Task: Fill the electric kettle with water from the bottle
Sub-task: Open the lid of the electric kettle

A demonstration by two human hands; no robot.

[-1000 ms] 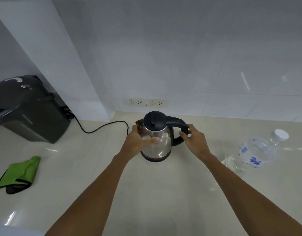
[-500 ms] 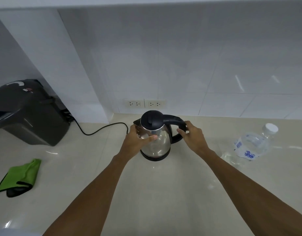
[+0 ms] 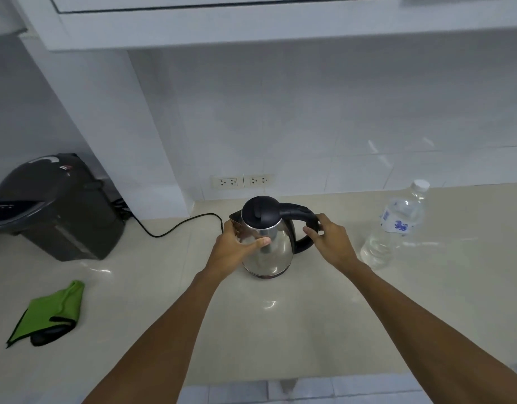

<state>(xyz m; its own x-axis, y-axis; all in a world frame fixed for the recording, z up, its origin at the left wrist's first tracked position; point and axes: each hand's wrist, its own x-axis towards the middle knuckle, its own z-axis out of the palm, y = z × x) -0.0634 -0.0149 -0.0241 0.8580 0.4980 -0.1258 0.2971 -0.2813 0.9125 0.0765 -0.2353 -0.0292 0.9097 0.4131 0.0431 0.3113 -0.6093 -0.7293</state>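
Both hands are on the kettle (image 3: 269, 243), which stands on the counter (image 3: 280, 330) in front of the wall sockets (image 3: 242, 181). Left hand (image 3: 237, 249) is wrapped around its steel body, steadying it; right hand (image 3: 331, 242) curls its fingers (image 3: 312, 232) round the black handle. The lid (image 3: 258, 212) looks shut, so it likely needs opening first, body held firm. Right of the kettle and well apart stands the capped bottle (image 3: 397, 225).
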